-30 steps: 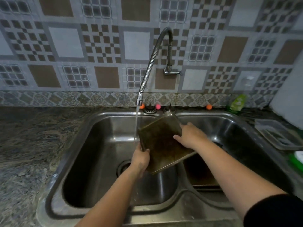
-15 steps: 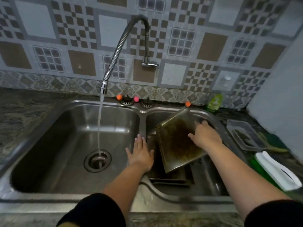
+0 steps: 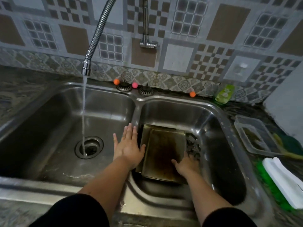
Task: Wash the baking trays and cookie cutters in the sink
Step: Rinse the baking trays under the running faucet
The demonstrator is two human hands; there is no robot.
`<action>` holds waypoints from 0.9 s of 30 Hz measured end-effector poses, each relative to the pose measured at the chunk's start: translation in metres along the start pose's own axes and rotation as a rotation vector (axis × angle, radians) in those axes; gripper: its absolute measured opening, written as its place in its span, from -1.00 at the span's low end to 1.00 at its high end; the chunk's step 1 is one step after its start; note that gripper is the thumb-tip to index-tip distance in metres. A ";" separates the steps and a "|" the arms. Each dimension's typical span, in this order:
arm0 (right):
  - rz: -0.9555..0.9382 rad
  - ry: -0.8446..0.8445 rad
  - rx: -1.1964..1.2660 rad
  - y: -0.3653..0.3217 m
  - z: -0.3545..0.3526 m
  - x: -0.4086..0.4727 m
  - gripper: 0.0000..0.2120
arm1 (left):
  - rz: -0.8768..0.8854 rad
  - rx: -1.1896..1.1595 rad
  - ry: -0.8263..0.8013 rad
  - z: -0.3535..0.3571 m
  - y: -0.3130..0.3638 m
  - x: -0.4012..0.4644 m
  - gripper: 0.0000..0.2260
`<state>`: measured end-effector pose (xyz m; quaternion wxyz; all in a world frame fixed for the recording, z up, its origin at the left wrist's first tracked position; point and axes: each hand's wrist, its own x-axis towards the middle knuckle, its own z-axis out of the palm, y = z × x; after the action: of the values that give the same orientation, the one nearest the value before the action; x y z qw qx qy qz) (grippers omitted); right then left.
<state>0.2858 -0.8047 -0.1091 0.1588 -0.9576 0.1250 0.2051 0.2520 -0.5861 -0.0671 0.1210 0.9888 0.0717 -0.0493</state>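
Stained baking tray (image 3: pixel 162 151) is lying flat in the right basin (image 3: pixel 213 122) of the double sink, nested on a second tray (image 3: pixel 144 133) whose rim is showing at its 9 and 12 o'clock edges. The tray's long axis is running from 6 to 12 o'clock, away from the person. At its 3 o'clock edge a dark cluster, probably the cookie cutters (image 3: pixel 193 145), is lying on the basin floor; single shapes cannot be told.

The right hand (image 3: pixel 186 164) is resting on the tray's 4 o'clock corner, fingers spread and nearly straight, gripping nothing. The left hand (image 3: pixel 128 146) is hovering flat over the divider at the tray's 9 o'clock side, fingers apart and straight, holding nothing; whether it is touching the steel cannot be told.

The right hand is the nearer to both tray and cutters, so the next pick-up is judged to fall to it.

At 10 o'clock the faucet (image 3: pixel 96 36) is running water into the left basin's drain (image 3: pixel 89 147). At 3 o'clock, on the table, a clear container (image 3: pixel 252 136) and a white-handled green brush (image 3: pixel 282 182) are lying.
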 end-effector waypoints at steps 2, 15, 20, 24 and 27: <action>-0.002 -0.025 -0.024 -0.001 0.003 0.003 -0.25 | -0.002 0.001 0.002 0.001 0.000 0.001 -0.34; -0.047 0.000 -0.105 -0.031 -0.010 -0.001 -0.33 | 0.052 -0.045 -0.066 -0.004 -0.004 0.000 -0.29; -0.190 0.089 -0.073 -0.085 -0.047 -0.001 -0.40 | 0.094 -0.088 0.043 -0.037 -0.017 0.009 -0.46; -0.354 0.211 0.019 -0.142 -0.088 -0.001 -0.48 | 0.218 0.001 0.685 -0.103 -0.043 0.030 -0.56; -0.466 0.345 0.160 -0.185 -0.116 0.003 -0.55 | 0.188 -0.033 0.993 -0.163 -0.063 0.055 -0.60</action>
<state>0.3853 -0.6763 0.0368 0.2529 -0.9657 -0.0571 -0.0132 0.3091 -0.4780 0.0690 0.0920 0.8931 0.0322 0.4392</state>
